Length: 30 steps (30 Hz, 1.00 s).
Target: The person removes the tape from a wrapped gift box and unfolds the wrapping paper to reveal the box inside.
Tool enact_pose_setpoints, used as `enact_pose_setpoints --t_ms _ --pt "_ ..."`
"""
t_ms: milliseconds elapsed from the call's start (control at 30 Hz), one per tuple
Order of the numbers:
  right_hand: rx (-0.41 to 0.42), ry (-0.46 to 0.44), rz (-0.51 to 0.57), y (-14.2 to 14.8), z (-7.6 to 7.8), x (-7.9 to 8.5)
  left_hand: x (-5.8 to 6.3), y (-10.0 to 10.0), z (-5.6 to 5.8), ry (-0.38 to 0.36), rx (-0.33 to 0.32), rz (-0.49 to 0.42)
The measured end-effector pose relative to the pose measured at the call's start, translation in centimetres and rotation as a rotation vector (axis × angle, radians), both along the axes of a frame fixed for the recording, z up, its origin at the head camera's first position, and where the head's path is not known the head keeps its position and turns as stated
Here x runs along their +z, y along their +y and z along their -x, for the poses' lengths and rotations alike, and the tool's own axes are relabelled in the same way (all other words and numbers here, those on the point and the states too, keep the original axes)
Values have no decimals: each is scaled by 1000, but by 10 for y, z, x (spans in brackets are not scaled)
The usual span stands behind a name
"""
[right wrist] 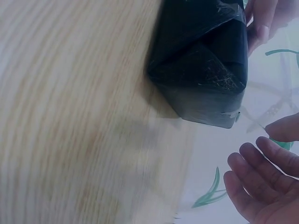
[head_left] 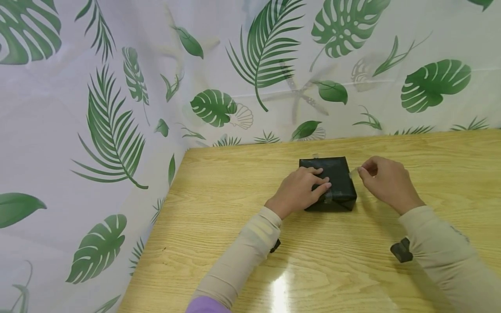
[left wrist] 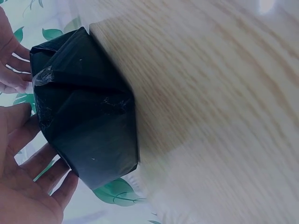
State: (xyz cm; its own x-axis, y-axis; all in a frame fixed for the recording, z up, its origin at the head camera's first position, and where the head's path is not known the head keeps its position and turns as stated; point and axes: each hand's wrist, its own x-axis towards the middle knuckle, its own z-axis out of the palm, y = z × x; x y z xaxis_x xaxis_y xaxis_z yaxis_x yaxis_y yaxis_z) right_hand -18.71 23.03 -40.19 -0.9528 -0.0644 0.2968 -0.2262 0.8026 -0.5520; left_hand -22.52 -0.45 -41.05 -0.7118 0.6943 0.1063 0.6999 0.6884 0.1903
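A black-wrapped box [head_left: 340,182] sits on the wooden table, its folded end flaps seen in both wrist views. My left hand [head_left: 299,189] rests on its top with the fingers spread. Just off the box's right edge, my right hand [head_left: 385,180] pinches a small strip of clear tape [head_left: 354,172] between thumb and forefinger. That strip reaches to the box's right side. Another piece of clear tape [head_left: 328,198] lies over the front edge, and a tape end [head_left: 315,155] sticks up at the back edge. In the right wrist view the other fingers of my right hand [right wrist: 266,182] are loosely bent.
The wooden table [head_left: 219,195] ends at a white curtain [head_left: 156,121] printed with green leaves, at the back and left. Dark wrist-worn pieces [head_left: 402,251] show beneath my forearms. Light glares off the table near the front.
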Motion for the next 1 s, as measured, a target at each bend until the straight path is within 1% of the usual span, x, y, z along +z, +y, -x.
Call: enact_pose_setpoints --t_ms 267,433,500,533,600,667,767,833,900,1000 --pt "8 14 1 2 -1 2 -1 -1 1 -28 -27 -19" --pt "1 33 8 3 -3 4 0 -3 1 -28 -47 -10" --pt "2 22 8 4 -3 5 0 -3 1 -24 -49 -4" --pt "7 7 1 4 -3 5 1 -3 1 -23 -50 -2" --pt "48 -46 -17 3 -4 7 1 -3 0 -19 -50 6" --pt "125 -131 -33 2 -4 8 0 -2 0 -14 -45 13" --pt "273 -269 -27 -1 -5 10 -1 0 -1 3 -32 39" --pt "339 -331 -14 -3 -6 11 -2 0 -2 24 -25 59" --pt "362 -357 -13 -5 -7 12 -2 0 -2 52 -24 79" --pt "349 -356 -35 -7 -7 14 -2 0 -3 91 -20 111"
